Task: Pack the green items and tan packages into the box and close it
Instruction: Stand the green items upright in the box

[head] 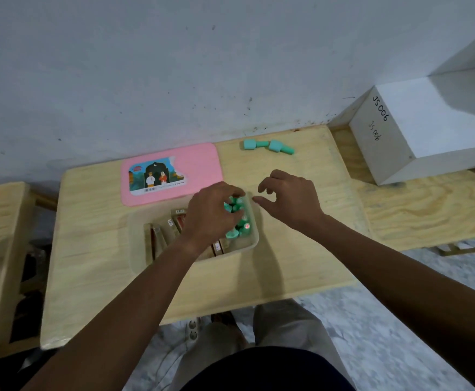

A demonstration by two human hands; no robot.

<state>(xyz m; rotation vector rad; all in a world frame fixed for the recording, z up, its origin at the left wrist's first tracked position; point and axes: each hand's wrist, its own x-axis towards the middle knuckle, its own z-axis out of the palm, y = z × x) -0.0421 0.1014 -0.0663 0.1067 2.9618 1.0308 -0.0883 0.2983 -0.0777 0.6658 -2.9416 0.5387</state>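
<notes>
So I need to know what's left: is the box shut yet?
Open. The box has no lid on; tan packages and green items show inside. The pink lid lies flat on the table behind it.

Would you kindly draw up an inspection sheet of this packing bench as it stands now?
Surface: pale wooden table, set against a scuffed wall.
Job's things: open translucent box holding tan packages on its left and green items on its right; two loose green items at the table's far edge; pink lid lying flat beyond the box.
Clutter: nothing seen.
Grippers: left hand in the box, fingers on the green items; right hand open, empty, beside the box.
Cables: power strip on the floor.
Surroundings: white box marked JS006 on the plywood bench to the right.
</notes>
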